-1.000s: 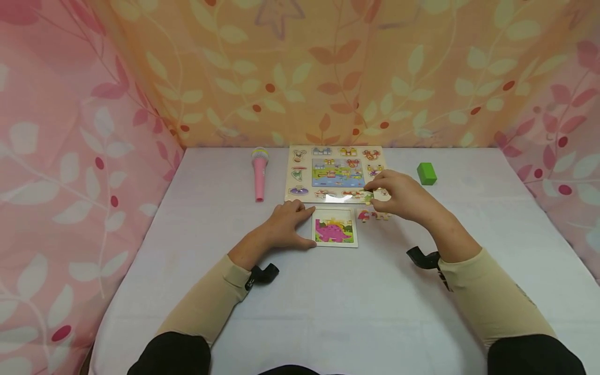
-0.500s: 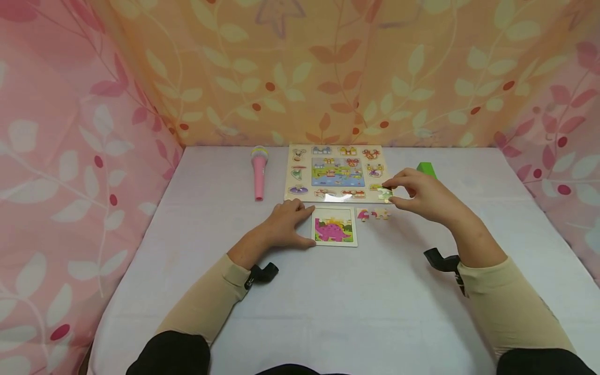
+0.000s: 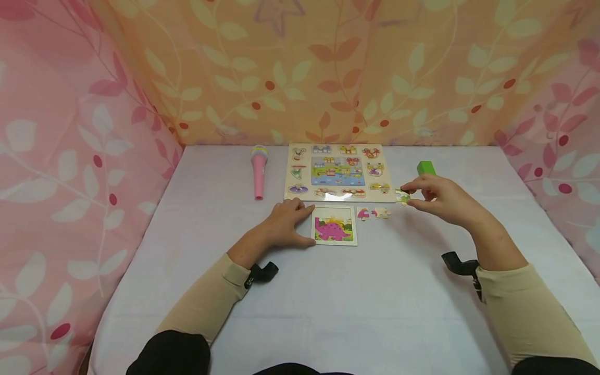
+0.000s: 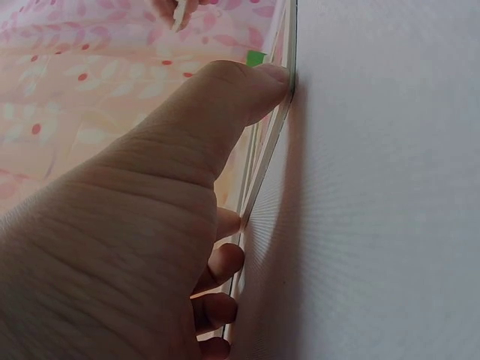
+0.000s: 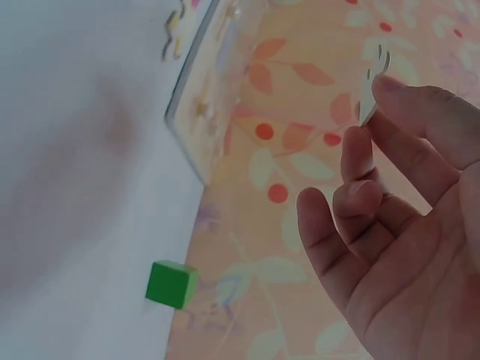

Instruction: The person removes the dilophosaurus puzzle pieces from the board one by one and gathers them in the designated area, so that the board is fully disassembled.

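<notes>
My left hand [image 3: 288,224] rests at the left edge of a small white-framed jigsaw puzzle [image 3: 334,208] with a pink dinosaur picture. Its thumb touches near the lower left corner and its fingers reach the upper one; the left wrist view shows them against the frame's edge. Between thumb and forefinger my right hand [image 3: 445,200] pinches a green and yellow jigsaw piece [image 3: 402,197], seen edge-on as a thin piece in the right wrist view. That hand hovers right of the large puzzle board. More loose jigsaw pieces [image 3: 373,213] lie right of the small puzzle.
Behind the small puzzle lies a larger wooden puzzle board [image 3: 304,151] with several knobbed shapes. A pink toy microphone [image 3: 259,174] is at its left. Beyond my right hand stands a green block [image 5: 169,283]. Patterned cloth [image 3: 300,73] hangs behind the table.
My right hand has moved right with the pinched jigsaw piece, from over the large board's front right corner to beyond its right edge. My left hand has stayed at the frame.
</notes>
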Action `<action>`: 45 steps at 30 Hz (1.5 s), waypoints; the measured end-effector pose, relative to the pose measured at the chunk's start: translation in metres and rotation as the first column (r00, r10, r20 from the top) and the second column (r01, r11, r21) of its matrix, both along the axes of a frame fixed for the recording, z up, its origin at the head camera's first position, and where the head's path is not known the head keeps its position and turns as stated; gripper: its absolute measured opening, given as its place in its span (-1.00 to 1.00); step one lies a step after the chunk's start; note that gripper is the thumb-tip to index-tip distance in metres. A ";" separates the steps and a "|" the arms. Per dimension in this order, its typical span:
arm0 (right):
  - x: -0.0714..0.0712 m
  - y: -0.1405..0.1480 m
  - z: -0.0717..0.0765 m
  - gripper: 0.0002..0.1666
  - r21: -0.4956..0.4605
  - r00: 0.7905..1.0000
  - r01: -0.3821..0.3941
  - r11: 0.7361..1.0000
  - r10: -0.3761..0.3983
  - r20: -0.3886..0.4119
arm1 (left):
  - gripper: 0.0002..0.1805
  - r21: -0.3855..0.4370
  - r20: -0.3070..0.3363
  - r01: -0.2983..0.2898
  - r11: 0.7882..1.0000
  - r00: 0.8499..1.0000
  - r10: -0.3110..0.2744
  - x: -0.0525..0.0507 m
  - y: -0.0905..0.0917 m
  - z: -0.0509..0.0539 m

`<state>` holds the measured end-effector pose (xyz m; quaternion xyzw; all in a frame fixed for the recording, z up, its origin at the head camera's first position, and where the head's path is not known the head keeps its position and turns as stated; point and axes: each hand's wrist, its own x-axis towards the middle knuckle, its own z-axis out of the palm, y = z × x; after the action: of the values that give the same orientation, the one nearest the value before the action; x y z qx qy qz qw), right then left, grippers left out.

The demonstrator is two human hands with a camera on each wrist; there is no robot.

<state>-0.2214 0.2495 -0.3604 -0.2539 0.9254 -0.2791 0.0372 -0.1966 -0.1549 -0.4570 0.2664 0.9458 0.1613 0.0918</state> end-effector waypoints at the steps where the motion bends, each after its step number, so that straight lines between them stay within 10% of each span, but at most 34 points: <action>1: -0.001 0.002 -0.001 -0.56 -0.002 1.000 -0.005 1.000 0.005 0.003 | 0.11 0.003 0.001 0.001 1.000 1.000 -0.001 0.000 0.000 0.000; 32: -0.035 0.020 -0.052 -0.57 0.060 0.945 0.039 0.997 -0.057 0.323 | 0.12 -0.005 -0.005 -0.002 1.000 1.000 0.002 0.001 0.001 0.002; 45: -0.037 0.015 -0.059 -0.58 0.165 0.949 0.027 0.986 -0.078 0.307 | 0.11 0.008 -0.015 0.007 1.000 1.000 -0.007 0.000 0.000 -0.001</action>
<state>-0.2585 0.2648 -0.4199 -0.1780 0.9336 -0.2420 0.1955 -0.1970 -0.1551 -0.4585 0.2714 0.9448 0.1629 0.0841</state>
